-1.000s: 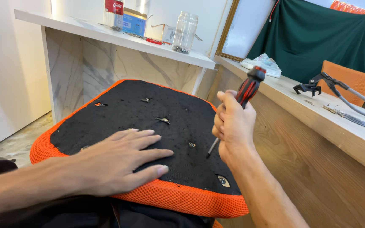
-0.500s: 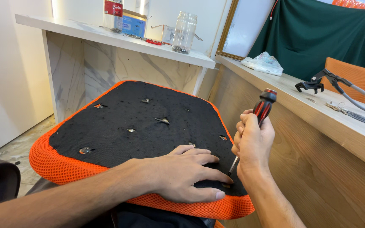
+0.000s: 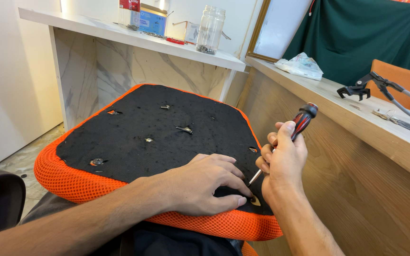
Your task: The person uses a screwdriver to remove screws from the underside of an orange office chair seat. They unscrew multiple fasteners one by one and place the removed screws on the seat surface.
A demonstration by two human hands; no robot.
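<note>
Right hand (image 3: pixel 283 159) grips the red-and-black-handled screwdriver (image 3: pixel 294 133); seat its tip squarely at the 5 o'clock hole (image 3: pixel 255 201) of the upturned black-bottomed orange mesh seat cushion (image 3: pixel 167 137), left hand (image 3: pixel 200 185) pressing flat beside it, holding nothing.

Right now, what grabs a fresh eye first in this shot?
The upturned seat cushion, black underside with bright orange mesh edging, fills the centre, resting on the person's lap. At its near right corner the left hand presses flat beside a mounting hole, while the right hand holds a red-and-black screwdriver angled towards it. Behind, a clear jar stands on the white counter.
</note>
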